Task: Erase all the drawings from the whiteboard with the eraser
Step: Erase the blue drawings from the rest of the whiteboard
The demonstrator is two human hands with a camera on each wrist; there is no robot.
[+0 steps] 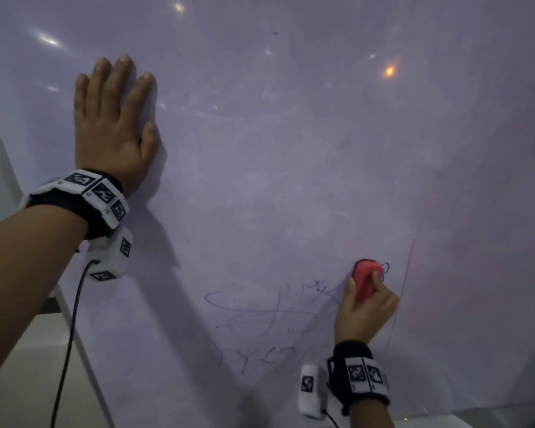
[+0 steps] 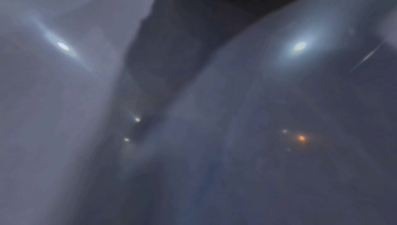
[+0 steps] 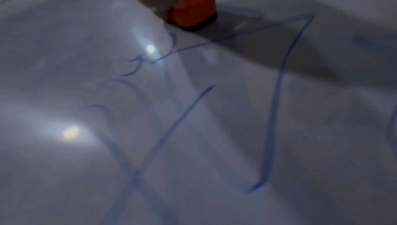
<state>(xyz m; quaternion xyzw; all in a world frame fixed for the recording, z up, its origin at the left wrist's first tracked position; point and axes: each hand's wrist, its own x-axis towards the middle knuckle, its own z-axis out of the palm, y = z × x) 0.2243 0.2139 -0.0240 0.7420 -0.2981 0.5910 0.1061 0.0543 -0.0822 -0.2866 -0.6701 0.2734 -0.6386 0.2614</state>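
Observation:
A large whiteboard [image 1: 291, 149] fills the head view. Blue scribbles [image 1: 260, 310] cover its lower middle, and a thin red line [image 1: 405, 282] runs down at the right. My right hand [image 1: 365, 307] grips a red eraser [image 1: 365, 279] with a dark pad and presses it on the board beside a small blue loop [image 1: 386, 268]. In the right wrist view the eraser [image 3: 193, 11] sits under my palm, with blue strokes [image 3: 277, 92] below it. My left hand [image 1: 115, 118] lies flat on the board at upper left, fingers straight. The left wrist view shows only the board surface [image 2: 64, 109].
The board's left edge and a white frame leg [image 1: 78, 335] slant down at lower left. A black cable [image 1: 65, 350] hangs from the left wrist camera. Ceiling lights reflect on the board [image 1: 389, 71]. Faint smears [image 1: 217, 180] mark its middle.

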